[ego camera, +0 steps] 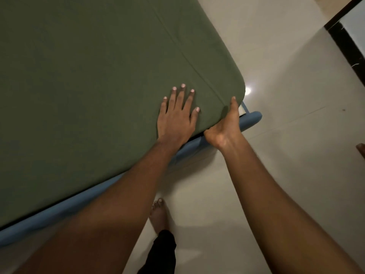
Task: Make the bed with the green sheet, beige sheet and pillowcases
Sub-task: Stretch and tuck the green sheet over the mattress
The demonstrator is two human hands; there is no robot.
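Your left hand [175, 117] lies flat, 5 fingers spread, pressing the green sheet [98, 76] down just left of its near right corner. Your right hand [225, 125] grips the sheet's edge at that corner, thumb up, fingers hidden beneath. Pull it down taut, then tuck it inside the blue bed frame [254, 116].

Fingers of right hand [223, 131] hidden under green sheet [88, 76] at near corner of bed [79, 201]; only thumb shows. Sheet runs off top and left edges.
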